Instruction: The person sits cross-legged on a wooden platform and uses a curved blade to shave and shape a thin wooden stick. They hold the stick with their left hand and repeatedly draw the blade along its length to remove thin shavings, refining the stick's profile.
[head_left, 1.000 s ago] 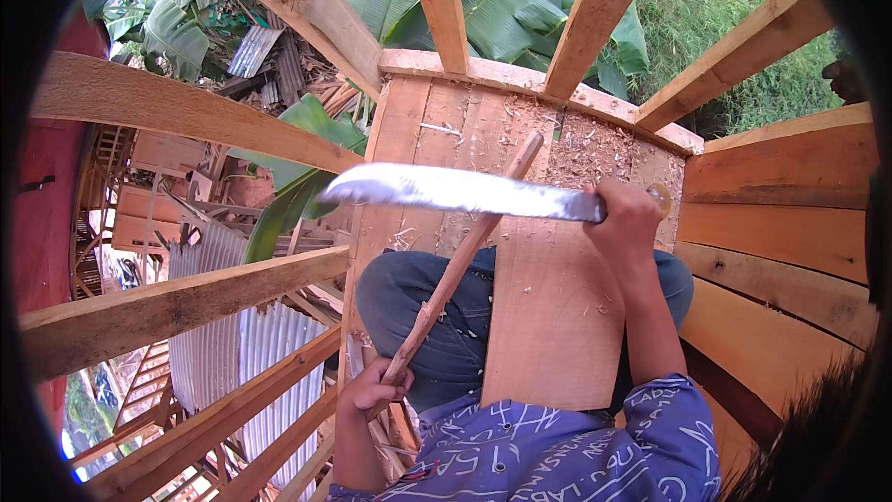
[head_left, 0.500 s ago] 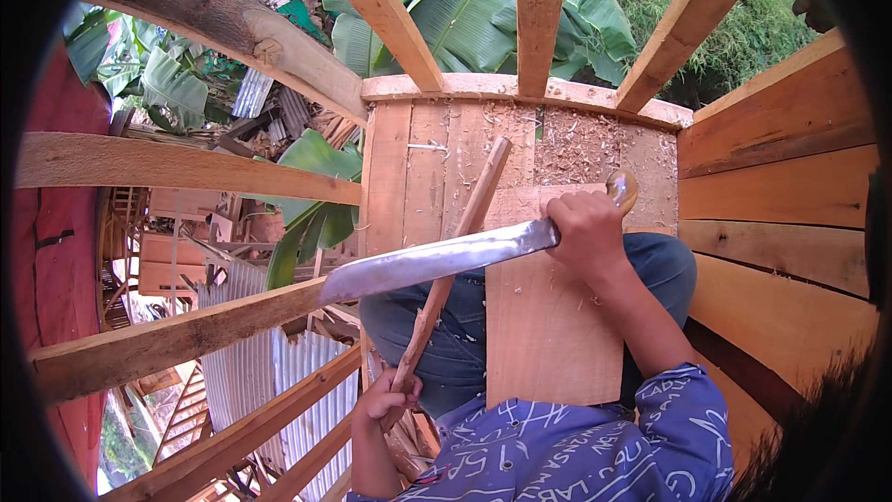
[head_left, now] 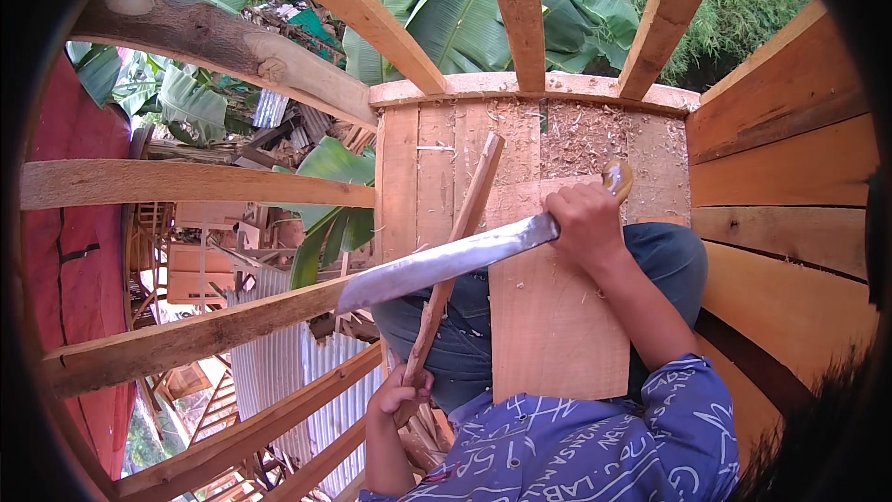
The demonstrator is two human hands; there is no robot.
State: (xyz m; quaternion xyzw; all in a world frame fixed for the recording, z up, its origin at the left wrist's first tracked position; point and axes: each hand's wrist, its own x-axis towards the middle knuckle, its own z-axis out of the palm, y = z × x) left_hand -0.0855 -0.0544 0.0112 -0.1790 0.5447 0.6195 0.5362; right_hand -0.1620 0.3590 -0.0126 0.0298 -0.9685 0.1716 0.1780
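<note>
"Purple shirt cloth (head_left: 567, 446) is filling the near edge. What is the left hand (head_left: 398, 397) doing?"

"It is gripping the near end of a wooden stick (head_left: 433, 316), closed firmly around it."

"Which way is the stick running?"

"It is slanting away from that hand, leaning rightward, and its far end is lying nearer the right hand (head_left: 587, 220)."

"Is that one open?"

"No, it is clenching the handle of a long knife (head_left: 446, 265), over a flat board (head_left: 553, 325) that is resting across the lap. The blade is pointing left, lying crosswise over the stick's middle; whether they are touching, I cannot tell."

"And beyond?"

"Curled shavings (head_left: 585, 139) are covering part of the floorboards (head_left: 400, 177); broad green leaves (head_left: 469, 19) are hanging farther out."
</note>
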